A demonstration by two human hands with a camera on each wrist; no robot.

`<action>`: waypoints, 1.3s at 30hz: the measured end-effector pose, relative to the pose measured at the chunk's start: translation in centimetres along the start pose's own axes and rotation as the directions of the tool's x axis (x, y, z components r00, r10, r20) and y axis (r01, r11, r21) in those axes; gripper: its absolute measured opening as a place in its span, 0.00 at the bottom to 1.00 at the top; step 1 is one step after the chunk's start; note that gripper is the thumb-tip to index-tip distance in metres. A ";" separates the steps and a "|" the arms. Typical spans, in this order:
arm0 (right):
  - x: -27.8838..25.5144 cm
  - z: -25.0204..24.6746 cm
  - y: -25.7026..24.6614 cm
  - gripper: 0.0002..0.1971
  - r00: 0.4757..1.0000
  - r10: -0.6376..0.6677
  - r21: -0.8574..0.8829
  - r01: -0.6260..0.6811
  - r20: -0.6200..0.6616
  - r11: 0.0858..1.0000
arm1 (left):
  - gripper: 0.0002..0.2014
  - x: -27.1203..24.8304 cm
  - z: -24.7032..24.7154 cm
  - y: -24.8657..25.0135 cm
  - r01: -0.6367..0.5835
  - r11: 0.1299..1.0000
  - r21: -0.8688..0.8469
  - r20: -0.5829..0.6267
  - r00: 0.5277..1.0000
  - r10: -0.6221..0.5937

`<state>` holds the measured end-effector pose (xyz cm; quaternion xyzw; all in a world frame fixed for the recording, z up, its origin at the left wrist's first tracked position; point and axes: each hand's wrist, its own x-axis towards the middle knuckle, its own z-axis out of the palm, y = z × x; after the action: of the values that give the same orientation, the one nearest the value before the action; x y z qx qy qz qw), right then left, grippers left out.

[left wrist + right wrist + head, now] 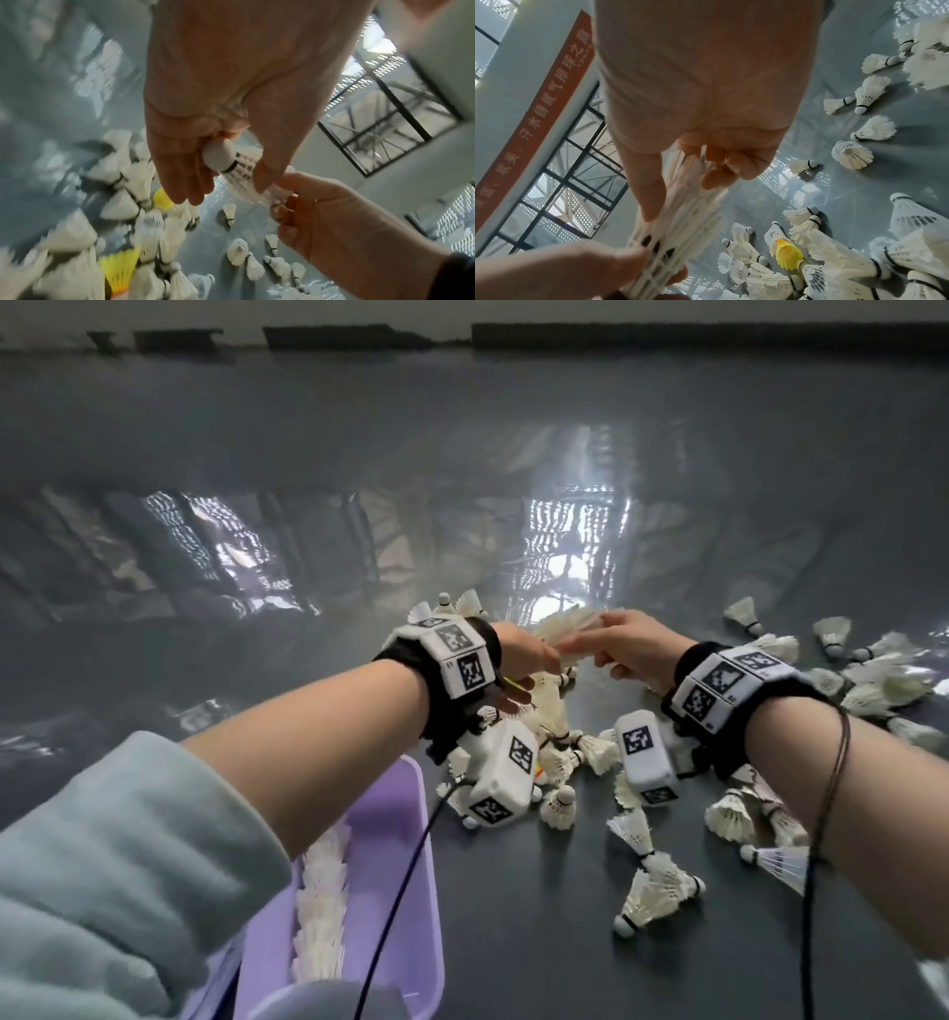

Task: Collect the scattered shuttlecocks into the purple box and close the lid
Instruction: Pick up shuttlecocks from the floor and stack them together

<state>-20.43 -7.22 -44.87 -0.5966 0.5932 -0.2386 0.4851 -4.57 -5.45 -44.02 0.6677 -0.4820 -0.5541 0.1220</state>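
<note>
My left hand [536,667] and right hand [613,654] meet above the floor and hold one nested stack of white shuttlecocks [567,629] between them. In the left wrist view my left hand [226,188] grips the cork end of the stack [221,156]. In the right wrist view my right hand [680,199] pinches the feather end of the stack [690,215] between thumb and curled fingers. The purple box [395,819] stands open at lower left under my left forearm, with a row of shuttlecocks [321,906] in it. Its lid is not visible.
Many loose white shuttlecocks [652,891] lie on the glossy grey floor under and to the right of my hands, more at far right [883,680]. A yellow shuttlecock [789,255] lies among them. Black cables [405,891] hang from both wrists over the box and floor.
</note>
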 end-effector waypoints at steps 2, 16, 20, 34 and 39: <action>0.3 0.3 -0.3 0.08 1.000 -0.005 -0.010 0.005 0.011 1.000 | 0.16 0.1 -0.7 0.1 -0.019 0.993 0.121 -0.021 1.000 0.022; 2.4 10.1 1.8 0.05 0.978 0.074 -0.159 -0.043 0.196 0.986 | 0.07 1.3 -1.4 -13.2 -0.078 0.987 -0.141 0.025 0.996 0.082; 2.6 12.3 3.9 0.07 0.939 0.204 -0.348 -0.100 0.276 0.932 | 0.24 1.1 0.8 -16.9 -0.097 0.980 -0.172 0.045 0.993 0.106; 9.2 15.7 10.3 0.17 0.984 0.084 -0.557 0.018 0.157 0.830 | 0.32 8.1 5.2 -21.1 0.000 0.992 -0.129 -0.211 0.977 -0.027; 9.6 19.8 13.4 0.16 0.927 -0.055 -0.578 0.277 0.371 0.767 | 0.24 3.3 4.9 -19.8 0.170 0.979 0.110 -0.260 0.956 -0.137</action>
<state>-8.07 -8.04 -67.42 -0.8047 0.4918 0.0316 0.3310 1.03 3.82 -61.56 0.7745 -0.4446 -0.4399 0.0943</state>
